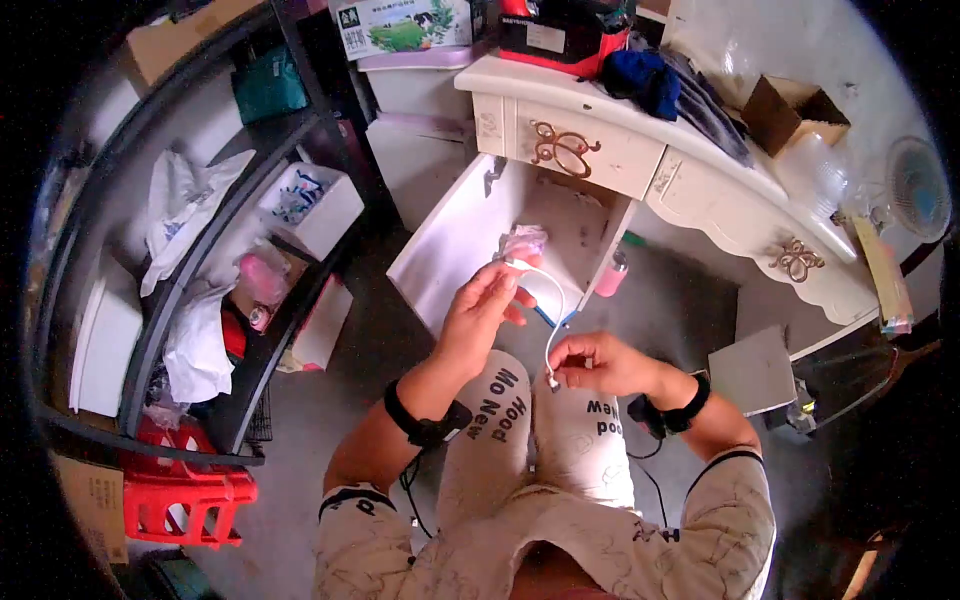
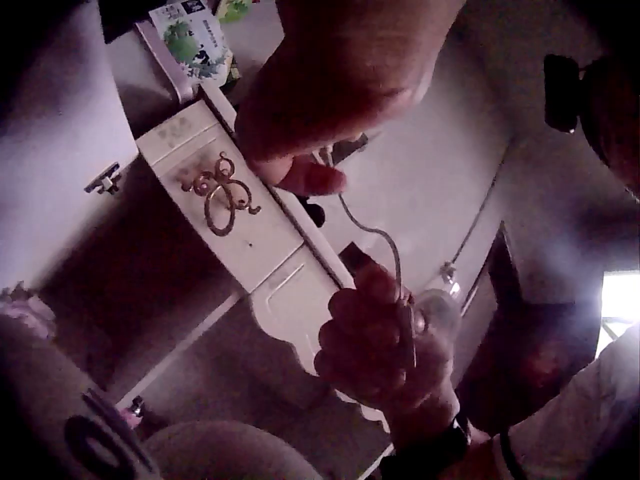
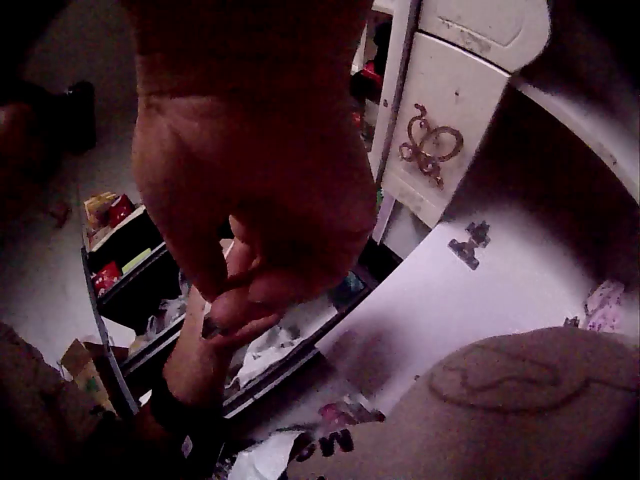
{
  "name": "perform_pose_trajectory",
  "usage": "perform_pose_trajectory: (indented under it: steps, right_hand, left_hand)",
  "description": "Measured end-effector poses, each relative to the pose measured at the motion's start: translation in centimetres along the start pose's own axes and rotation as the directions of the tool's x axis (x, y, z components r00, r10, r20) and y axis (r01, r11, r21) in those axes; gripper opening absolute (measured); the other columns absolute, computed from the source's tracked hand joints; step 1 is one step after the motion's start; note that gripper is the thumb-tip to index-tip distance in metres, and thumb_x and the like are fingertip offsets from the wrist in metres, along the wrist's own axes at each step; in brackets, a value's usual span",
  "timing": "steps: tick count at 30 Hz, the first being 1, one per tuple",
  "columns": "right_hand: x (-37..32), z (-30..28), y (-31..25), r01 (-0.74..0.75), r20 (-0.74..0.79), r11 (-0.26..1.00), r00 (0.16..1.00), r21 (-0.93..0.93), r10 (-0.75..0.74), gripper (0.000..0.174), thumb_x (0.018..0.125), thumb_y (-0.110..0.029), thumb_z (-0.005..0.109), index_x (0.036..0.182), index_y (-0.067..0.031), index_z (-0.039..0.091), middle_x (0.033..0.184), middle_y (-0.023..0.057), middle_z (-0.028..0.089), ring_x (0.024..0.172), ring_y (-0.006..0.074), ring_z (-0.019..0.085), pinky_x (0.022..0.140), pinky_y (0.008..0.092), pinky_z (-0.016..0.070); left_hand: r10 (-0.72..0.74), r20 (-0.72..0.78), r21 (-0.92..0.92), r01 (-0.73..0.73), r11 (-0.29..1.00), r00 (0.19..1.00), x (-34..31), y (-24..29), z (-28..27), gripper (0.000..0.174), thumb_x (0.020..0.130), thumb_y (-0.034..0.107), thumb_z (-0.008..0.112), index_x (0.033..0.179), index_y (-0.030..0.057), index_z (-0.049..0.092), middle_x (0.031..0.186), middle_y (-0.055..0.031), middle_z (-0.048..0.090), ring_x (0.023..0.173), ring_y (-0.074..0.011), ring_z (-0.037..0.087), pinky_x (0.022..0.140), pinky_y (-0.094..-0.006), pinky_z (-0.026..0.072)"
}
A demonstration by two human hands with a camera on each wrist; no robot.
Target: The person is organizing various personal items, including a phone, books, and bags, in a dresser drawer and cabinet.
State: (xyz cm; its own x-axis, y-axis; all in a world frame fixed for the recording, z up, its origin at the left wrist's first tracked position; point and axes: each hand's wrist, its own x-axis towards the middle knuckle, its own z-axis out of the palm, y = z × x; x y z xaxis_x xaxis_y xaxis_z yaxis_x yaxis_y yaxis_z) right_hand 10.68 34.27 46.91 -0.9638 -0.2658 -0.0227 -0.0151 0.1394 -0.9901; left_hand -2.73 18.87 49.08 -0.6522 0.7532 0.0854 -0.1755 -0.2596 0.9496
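Observation:
A thin white cable (image 1: 560, 297) bows between my two hands above my knees. My left hand (image 1: 478, 312) pinches one end between thumb and fingers, in front of the opened white cabinet door (image 1: 435, 250). Lower and to the right, my right hand (image 1: 608, 364) pinches the cable close to its other end, where a small connector (image 1: 554, 383) pokes out below the fingers. In the left wrist view the cable (image 2: 378, 232) runs from the left hand down across the right hand (image 2: 380, 340). The right wrist view shows the back of the right hand (image 3: 260, 190), which hides most of the cable.
Ahead stands a white desk (image 1: 590, 88) with a bundled item (image 1: 523, 242) in its open compartment. A pink bottle (image 1: 611, 273) stands on the floor beside it. A black shelf (image 1: 225, 215) with bags and boxes fills the left, above a red stool (image 1: 190, 495).

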Motion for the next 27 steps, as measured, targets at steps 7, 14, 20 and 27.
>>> perform_pose_trajectory:
  steps: [7, 14, 20, 27]
  right_hand:
    - [-1.2, 0.6, -0.5, -0.034, 0.002, 0.999, 0.999, 0.027, 0.034, 0.012, 0.083, -0.003, 0.054, 0.094, -0.0025, 0.054, 0.083, -0.0009, 0.056, 0.071, 0.0058, 0.049, 0.063, 0.0206, 0.0415]
    - [-0.1, 1.0, -0.7, -0.084, 0.073, 0.994, 0.994, 0.076, 0.079, 0.014, 0.085, -0.008, 0.053, 0.098, -0.0032, 0.054, 0.085, -0.0019, 0.055, 0.076, 0.0064, 0.048, 0.068, 0.0204, 0.041]
    - [1.1, 1.5, -0.1, -0.06, 0.14, 0.994, 0.989, 0.088, 0.047, 0.014, 0.084, -0.005, 0.053, 0.097, -0.0032, 0.053, 0.084, -0.0011, 0.054, 0.076, 0.0067, 0.048, 0.068, 0.0215, 0.0412]
    - [1.5, 1.3, 2.0, -0.028, 0.158, 0.996, 0.987, 0.08, 0.015, 0.018, 0.081, -0.002, 0.054, 0.099, -0.0019, 0.052, 0.084, -0.0005, 0.053, 0.077, 0.0082, 0.048, 0.072, 0.0223, 0.0415]
  left_hand:
    - [0.292, 0.073, 0.123, -0.3, 0.946, 0.953, -2.0, 1.6, 1.4, 0.023, 0.093, 0.015, 0.037, 0.103, 0.0023, 0.052, 0.104, -0.0084, 0.058, 0.078, -0.0097, 0.054, 0.067, -0.0227, 0.045]
    - [0.376, 0.09, 0.143, -0.385, 0.912, 0.922, -3.1, 2.1, 2.4, 0.02, 0.089, 0.005, 0.041, 0.106, -0.0016, 0.05, 0.105, -0.0106, 0.056, 0.089, -0.0142, 0.057, 0.079, -0.0269, 0.0465]
    - [0.543, 0.036, 0.34, -0.521, 0.783, 0.839, -2.6, 1.8, 1.7, 0.018, 0.079, -0.004, 0.056, 0.096, 0.0003, 0.056, 0.093, -0.0066, 0.057, 0.082, -0.012, 0.057, 0.072, -0.0227, 0.0468]
    - [0.647, 0.004, 0.527, -0.552, 0.646, 0.762, -2.7, 2.6, 1.3, 0.014, 0.076, -0.002, 0.061, 0.089, 0.0017, 0.059, 0.083, -0.0027, 0.058, 0.069, -0.0065, 0.052, 0.061, -0.0194, 0.0419]
